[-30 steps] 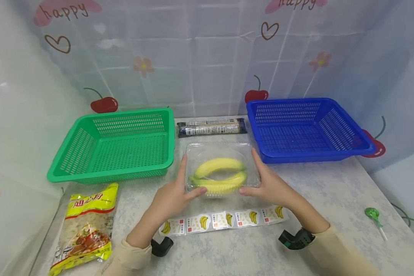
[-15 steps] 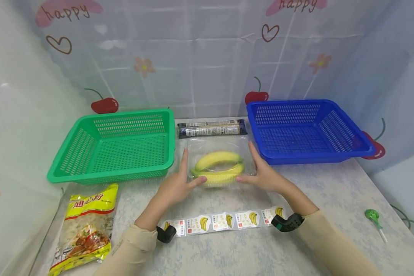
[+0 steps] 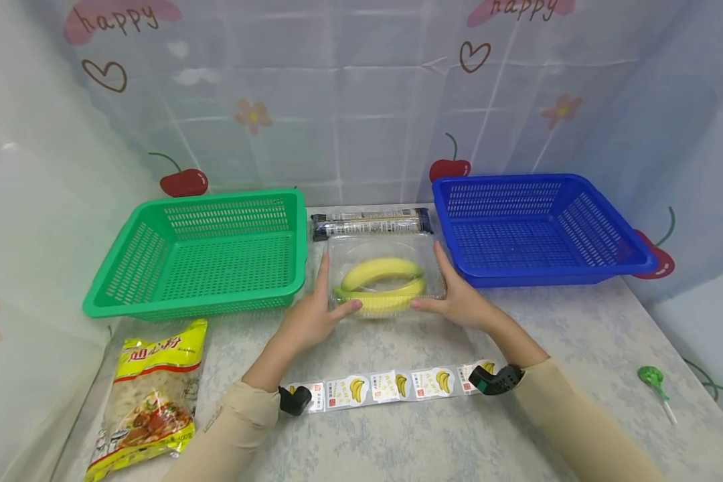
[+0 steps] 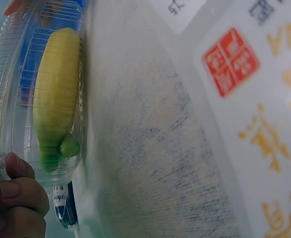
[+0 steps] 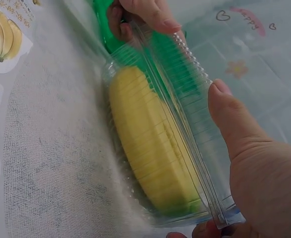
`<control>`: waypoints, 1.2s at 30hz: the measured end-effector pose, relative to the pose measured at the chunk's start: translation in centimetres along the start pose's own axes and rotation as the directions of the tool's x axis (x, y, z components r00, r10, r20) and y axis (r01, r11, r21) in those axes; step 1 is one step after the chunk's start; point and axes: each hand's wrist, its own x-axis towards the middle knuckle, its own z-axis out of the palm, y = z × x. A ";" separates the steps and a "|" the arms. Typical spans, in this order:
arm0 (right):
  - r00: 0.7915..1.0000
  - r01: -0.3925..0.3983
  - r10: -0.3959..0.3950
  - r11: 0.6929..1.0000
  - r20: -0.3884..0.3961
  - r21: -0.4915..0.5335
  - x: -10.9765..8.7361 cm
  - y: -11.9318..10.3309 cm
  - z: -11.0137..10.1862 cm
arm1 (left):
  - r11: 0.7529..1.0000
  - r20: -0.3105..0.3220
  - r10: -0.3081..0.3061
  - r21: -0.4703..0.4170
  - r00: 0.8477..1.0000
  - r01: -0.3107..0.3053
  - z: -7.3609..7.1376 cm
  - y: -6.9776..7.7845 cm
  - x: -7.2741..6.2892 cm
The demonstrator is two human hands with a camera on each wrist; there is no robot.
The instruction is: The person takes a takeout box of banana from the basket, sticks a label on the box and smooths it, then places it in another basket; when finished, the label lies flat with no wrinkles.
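A clear plastic clamshell box (image 3: 385, 245) with two bananas (image 3: 383, 269) inside sits in the middle, lid down. My left hand (image 3: 308, 320) grips its left side, thumb on the near top edge. Its curled fingers (image 4: 21, 193) show at the box's side in the left wrist view. The right hand (image 3: 466, 304) holds the opposite side; its thumb (image 5: 230, 106) lies on the lid's edge in the right wrist view, with fingertips below the rim. Nearer the person lies a strip of banana stickers (image 3: 385, 388), partly covered by the wrist cameras.
Behind the box lie dark-ended long packets (image 3: 370, 223). A green basket (image 3: 195, 309) stands on the left and a blue basket (image 3: 554, 276) on the right. A yellow food bag (image 3: 150, 395) lies front left, a green lollipop (image 3: 651, 376) far right.
Both hands have shifted the banana box away from the person, towards the long packets. The forearms have followed, and the wrist cameras now overlap the sticker strip's ends.
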 end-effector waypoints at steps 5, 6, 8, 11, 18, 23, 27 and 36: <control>1.000 -0.005 0.005 1.000 0.003 0.014 0.3 0.2 0.0 | 1.000 0.005 -0.008 -0.006 1.000 0.008 0.0 0.1 0.3; 1.000 -0.009 0.009 1.000 0.004 0.016 0.3 0.3 0.0 | 1.000 0.005 -0.011 -0.006 1.000 0.011 0.0 0.1 0.3; 1.000 -0.014 0.014 1.000 0.005 0.021 0.4 0.2 0.0 | 1.000 0.002 -0.016 -0.009 1.000 0.016 0.0 0.1 0.3; 1.000 -0.012 0.012 1.000 0.004 0.023 0.5 0.3 0.1 | 1.000 -0.004 -0.020 -0.017 1.000 0.019 0.0 0.0 0.3; 1.000 -0.010 0.010 1.000 -0.012 0.016 0.5 0.2 0.2 | 0.999 -0.011 -0.018 -0.033 1.000 0.018 0.0 0.0 0.3; 0.999 -0.005 0.005 1.000 -0.037 0.003 0.5 0.2 0.5 | 0.999 -0.012 -0.016 -0.028 1.000 0.016 -0.1 -0.1 0.2; 0.999 0.012 -0.012 1.000 -0.042 -0.001 0.5 0.3 0.6 | 0.999 -0.014 -0.019 -0.033 1.000 0.018 -0.1 -0.2 0.1; 0.993 -0.095 0.073 0.956 -0.088 -0.278 -0.6 -0.3 0.3 | 1.000 -0.024 0.016 0.000 1.000 -0.016 0.0 -0.6 -0.2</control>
